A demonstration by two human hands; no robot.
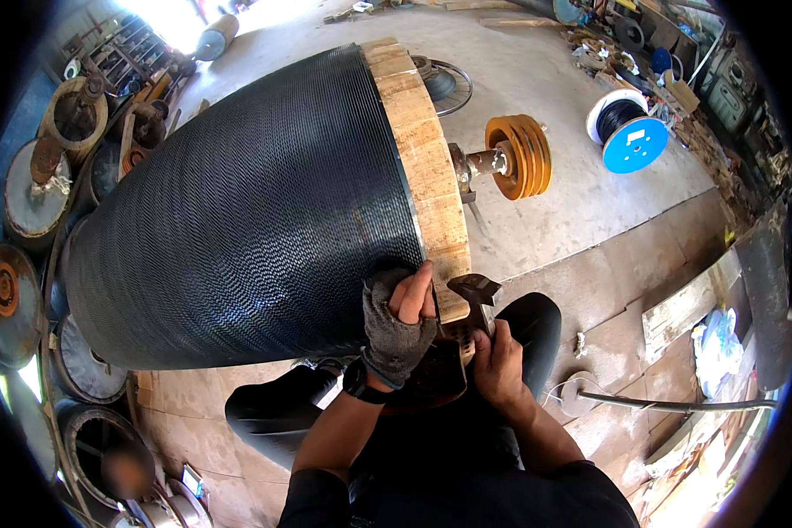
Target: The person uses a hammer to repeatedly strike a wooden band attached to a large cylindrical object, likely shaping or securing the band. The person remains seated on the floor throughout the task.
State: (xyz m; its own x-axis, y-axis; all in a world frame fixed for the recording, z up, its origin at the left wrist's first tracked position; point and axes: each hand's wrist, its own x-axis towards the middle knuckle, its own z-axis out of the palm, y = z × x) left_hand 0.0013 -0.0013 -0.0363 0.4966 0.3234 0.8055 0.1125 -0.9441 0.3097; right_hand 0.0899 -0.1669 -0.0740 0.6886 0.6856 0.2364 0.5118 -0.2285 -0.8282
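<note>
A large black ribbed roller (246,211), tightly wound with fine ridges, lies on its side before me. Its right end carries a pale wooden ring (427,167) built of blocks. At the near edge, where black winding meets wood, my left hand (398,330) presses with curled fingers; it wears a grey fingerless glove, and what it pinches, if anything, is hidden. My right hand (499,365) is closed round the handle of a hammer (475,289), its dark metal head raised beside the wooden ring. Between my hands sits a dark brown pouch-like thing (440,374), partly hidden.
A shaft with a yellow-orange grooved pulley (519,158) sticks out from the roller's right end. Further right stands a blue-and-white cable spool (634,141). Round drums (40,189) are stacked along the left. A metal rod (678,405) and planks (691,308) lie right.
</note>
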